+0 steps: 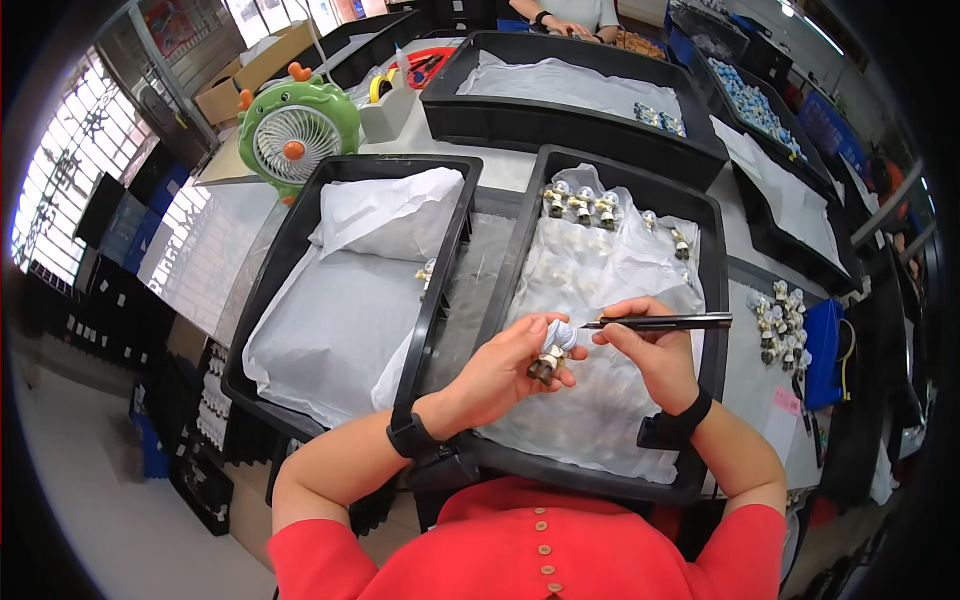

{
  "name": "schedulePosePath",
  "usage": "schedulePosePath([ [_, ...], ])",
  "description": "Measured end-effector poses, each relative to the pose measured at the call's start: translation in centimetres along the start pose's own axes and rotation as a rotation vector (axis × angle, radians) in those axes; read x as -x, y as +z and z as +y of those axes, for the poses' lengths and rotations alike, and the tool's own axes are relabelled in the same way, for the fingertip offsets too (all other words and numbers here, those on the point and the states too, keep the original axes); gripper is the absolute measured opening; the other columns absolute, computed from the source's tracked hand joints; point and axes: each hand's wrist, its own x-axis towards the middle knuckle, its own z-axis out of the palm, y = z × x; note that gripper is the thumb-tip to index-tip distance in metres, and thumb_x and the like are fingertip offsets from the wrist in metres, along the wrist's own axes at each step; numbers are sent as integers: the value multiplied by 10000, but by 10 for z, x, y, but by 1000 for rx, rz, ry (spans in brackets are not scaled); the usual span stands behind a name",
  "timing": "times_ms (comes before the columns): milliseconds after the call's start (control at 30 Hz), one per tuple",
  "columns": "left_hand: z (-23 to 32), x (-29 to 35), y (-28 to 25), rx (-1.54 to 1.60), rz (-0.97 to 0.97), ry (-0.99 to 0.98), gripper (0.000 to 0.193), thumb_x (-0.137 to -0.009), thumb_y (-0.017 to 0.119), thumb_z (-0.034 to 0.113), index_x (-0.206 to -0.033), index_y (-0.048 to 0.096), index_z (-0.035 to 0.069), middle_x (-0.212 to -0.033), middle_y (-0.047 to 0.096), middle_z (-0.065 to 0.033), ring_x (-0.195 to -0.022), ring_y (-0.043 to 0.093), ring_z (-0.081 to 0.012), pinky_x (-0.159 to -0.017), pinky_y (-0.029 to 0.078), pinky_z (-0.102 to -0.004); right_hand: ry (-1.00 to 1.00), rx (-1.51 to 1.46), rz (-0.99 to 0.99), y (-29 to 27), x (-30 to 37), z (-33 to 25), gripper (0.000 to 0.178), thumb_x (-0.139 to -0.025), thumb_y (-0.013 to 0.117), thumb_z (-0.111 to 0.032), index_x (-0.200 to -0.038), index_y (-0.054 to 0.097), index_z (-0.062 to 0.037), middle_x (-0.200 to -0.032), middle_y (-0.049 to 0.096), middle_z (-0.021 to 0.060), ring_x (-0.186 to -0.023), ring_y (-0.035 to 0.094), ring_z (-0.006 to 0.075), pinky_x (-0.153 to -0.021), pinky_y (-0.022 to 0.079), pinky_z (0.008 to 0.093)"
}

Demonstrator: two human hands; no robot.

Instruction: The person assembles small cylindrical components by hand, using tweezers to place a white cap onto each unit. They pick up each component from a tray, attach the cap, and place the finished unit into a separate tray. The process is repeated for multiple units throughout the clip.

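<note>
Between its fingers my left hand holds a small figurine with a pale blue-white head and a dark base. My right hand grips a slim black pen-like tool, whose fine tip touches or nearly touches the figurine's head. Both hands are over a black tray lined with white paper. Toward that tray's far end stand several similar figurines, and a lone one is by its right side.
To the left lies another paper-lined black tray with a figurine at its right edge. A green fan stands behind it. More figurines crowd the table at right, beside a blue pouch. Across a large black tray, another person's hands show.
</note>
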Motion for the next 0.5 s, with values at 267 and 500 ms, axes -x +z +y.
schedulePosePath([
  [267, -6, -3, 2, 12, 4, -36, 416, -1006, 303, 365, -1282, 387, 65, -1155, 549, -169, -855, 618, -193, -779, 502, -315, 49, 1, 4, -3, -2, 1, 207, -851, 643, -63, -1029, 566, 9, -927, 647, 70, -849, 645, 140, -770, 508, 253],
  [500, -3, -2, 3, -10, 3, -72, 445, -1005, 284, 393, -1279, 390, 58, -1113, 571, -159, -828, 622, -175, -734, 504, -275, 81, -16, -56, -2, -2, 2, 206, -838, 653, -41, -1022, 571, 3, -955, 633, 70, -879, 635, 133, -777, 505, 245],
])
